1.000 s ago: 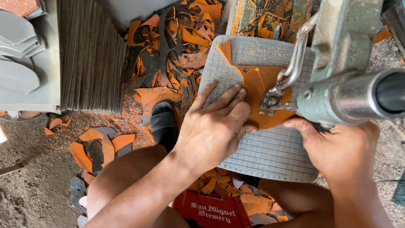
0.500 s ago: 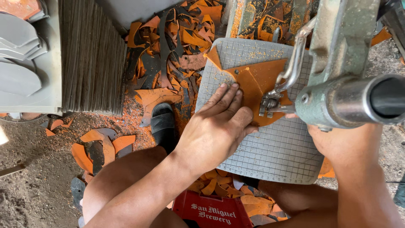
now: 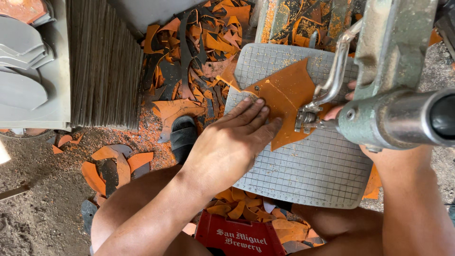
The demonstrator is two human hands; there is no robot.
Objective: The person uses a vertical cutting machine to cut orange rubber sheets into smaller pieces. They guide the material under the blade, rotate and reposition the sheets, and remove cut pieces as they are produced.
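Note:
An orange flat sheet piece lies on a grey gridded cutting board. My left hand presses flat on the sheet's left part, fingers together and stretched toward the far side. My right hand is mostly hidden behind a grey-green metal machine with a thick round bar; only some fingers show near the sheet's right edge. A small metal head of the machine rests on the sheet. Whether the right fingers grip the sheet is hidden.
Orange and black offcuts are heaped beyond the board and under it. A stack of dark thin sheets stands upright at the left, with grey sole-shaped pieces beside it. A black sandal and a red crate lie near my legs.
The orange sheet has turned and shifted up and left on the board. My right hand has moved from the board's near edge up behind the machine. My left hand followed the sheet.

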